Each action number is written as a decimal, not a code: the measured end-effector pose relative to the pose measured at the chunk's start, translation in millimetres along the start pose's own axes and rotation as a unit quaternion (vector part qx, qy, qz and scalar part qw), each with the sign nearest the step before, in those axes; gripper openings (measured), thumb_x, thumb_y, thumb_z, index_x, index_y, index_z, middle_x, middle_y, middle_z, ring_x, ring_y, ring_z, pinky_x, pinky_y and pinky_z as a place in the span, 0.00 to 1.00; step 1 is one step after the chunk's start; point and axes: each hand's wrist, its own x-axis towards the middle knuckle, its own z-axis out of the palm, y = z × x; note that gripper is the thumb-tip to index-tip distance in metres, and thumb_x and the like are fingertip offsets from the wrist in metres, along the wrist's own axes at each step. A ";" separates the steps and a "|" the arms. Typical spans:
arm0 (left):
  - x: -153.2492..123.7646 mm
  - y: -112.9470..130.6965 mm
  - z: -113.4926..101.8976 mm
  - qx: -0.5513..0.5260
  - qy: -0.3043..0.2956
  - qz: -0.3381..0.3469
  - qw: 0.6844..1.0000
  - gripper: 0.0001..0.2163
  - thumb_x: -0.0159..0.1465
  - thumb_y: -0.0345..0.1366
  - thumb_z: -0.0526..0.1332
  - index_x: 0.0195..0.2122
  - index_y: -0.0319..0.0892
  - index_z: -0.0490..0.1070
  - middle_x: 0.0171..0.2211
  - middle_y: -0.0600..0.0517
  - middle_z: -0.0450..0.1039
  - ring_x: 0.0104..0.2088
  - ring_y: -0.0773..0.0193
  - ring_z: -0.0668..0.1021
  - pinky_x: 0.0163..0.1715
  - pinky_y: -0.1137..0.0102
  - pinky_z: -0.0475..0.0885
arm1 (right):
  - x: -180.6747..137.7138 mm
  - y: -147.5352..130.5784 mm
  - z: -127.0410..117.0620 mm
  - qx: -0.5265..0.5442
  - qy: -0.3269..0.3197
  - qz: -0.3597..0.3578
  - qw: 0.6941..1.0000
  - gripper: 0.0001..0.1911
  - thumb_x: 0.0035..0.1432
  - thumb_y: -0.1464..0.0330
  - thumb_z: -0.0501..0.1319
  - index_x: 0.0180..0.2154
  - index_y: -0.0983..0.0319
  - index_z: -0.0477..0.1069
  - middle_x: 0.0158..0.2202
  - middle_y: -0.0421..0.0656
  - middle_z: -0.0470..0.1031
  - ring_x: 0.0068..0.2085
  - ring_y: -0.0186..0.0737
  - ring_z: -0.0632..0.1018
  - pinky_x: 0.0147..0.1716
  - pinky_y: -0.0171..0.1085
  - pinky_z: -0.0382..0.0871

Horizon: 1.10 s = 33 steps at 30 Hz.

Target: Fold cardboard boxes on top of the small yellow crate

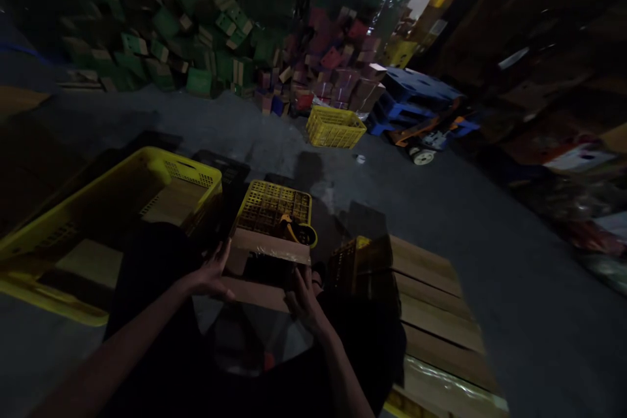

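Note:
A cardboard box (259,292) lies in front of me, between my knees, with a dark gap showing between its flaps. My left hand (213,274) grips its left end, thumb along the near side. At the opposite end, my right hand (304,297) has its fingers on the box's right edge. Just beyond, a tape dispenser (296,230) with an orange frame rests on a yellow crate (272,199). The inside of the box is too dark to make out.
A large yellow bin (196,173) with cardboard pieces stands at left. Flat cardboard boxes (435,300) are lined up at right. Farther off are another yellow crate (336,128), blue pallets (416,88), a pallet jack (428,137) and heaped green boxes (200,80).

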 end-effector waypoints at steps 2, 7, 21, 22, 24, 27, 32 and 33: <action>5.2 -4.1 2.4 0.021 -0.014 -0.008 1.000 0.79 0.40 0.56 0.79 0.73 0.36 0.16 0.74 0.26 0.21 0.72 0.32 0.31 0.70 0.43 0.41 | 2.8 6.2 4.3 -0.104 -0.006 -0.022 0.994 0.35 0.70 0.55 0.55 0.73 0.59 0.52 0.77 0.49 0.31 0.75 0.53 0.33 0.72 0.57 0.38; 17.5 -7.2 5.4 0.039 0.001 -0.001 0.999 0.74 0.47 0.58 0.75 0.73 0.37 0.13 0.75 0.28 0.24 0.74 0.35 0.37 0.70 0.46 0.46 | 4.2 7.9 11.5 -0.348 -0.017 0.003 0.937 0.32 0.74 0.56 0.47 0.73 0.60 0.52 0.77 0.52 0.39 0.76 0.57 0.38 0.70 0.64 0.45; -0.1 48.0 104.0 0.281 0.108 0.191 0.934 0.37 0.68 0.58 0.60 0.72 0.42 0.59 0.68 0.38 0.64 0.67 0.41 0.67 0.68 0.47 0.53 | 4.5 17.1 19.1 -0.423 0.014 -0.157 0.892 0.30 0.72 0.69 0.49 0.73 0.64 0.53 0.72 0.57 0.59 0.75 0.54 0.53 0.68 0.61 0.59; 1.2 47.1 106.3 0.284 0.099 0.183 0.936 0.39 0.66 0.59 0.61 0.72 0.42 0.59 0.68 0.38 0.65 0.67 0.41 0.67 0.68 0.47 0.52 | 9.1 17.7 20.3 -0.411 0.002 -0.179 0.894 0.31 0.71 0.71 0.48 0.73 0.64 0.52 0.70 0.57 0.62 0.74 0.53 0.56 0.67 0.60 0.61; 3.2 45.2 105.8 0.285 0.078 0.177 0.939 0.40 0.65 0.59 0.63 0.72 0.42 0.59 0.67 0.38 0.65 0.67 0.42 0.67 0.69 0.47 0.52 | 21.0 14.0 23.5 -0.389 -0.007 -0.200 0.899 0.33 0.71 0.73 0.46 0.74 0.64 0.46 0.70 0.57 0.62 0.73 0.52 0.59 0.66 0.57 0.64; 2.3 44.7 100.5 0.279 0.055 0.176 0.942 0.43 0.62 0.57 0.67 0.73 0.43 0.55 0.69 0.38 0.62 0.69 0.43 0.64 0.70 0.48 0.49 | 39.9 -4.1 28.6 -0.369 0.034 -0.192 0.909 0.36 0.71 0.74 0.44 0.75 0.63 0.35 0.75 0.54 0.52 0.75 0.50 0.52 0.67 0.55 0.63; -4.5 47.7 97.8 0.264 0.020 0.159 0.951 0.55 0.51 0.47 0.76 0.75 0.47 0.46 0.75 0.40 0.47 0.73 0.42 0.53 0.69 0.47 0.52 | 62.0 -44.2 33.8 -0.407 0.078 -0.150 0.897 0.37 0.71 0.74 0.42 0.75 0.60 0.28 0.77 0.47 0.42 0.76 0.51 0.38 0.70 0.61 0.53; -5.1 47.7 97.8 0.258 0.015 0.151 0.954 0.55 0.51 0.46 0.77 0.75 0.46 0.46 0.75 0.39 0.47 0.73 0.41 0.54 0.68 0.47 0.54 | 67.1 -49.7 33.9 -0.421 0.082 -0.138 0.892 0.37 0.71 0.74 0.41 0.75 0.60 0.27 0.77 0.47 0.41 0.76 0.52 0.36 0.70 0.63 0.52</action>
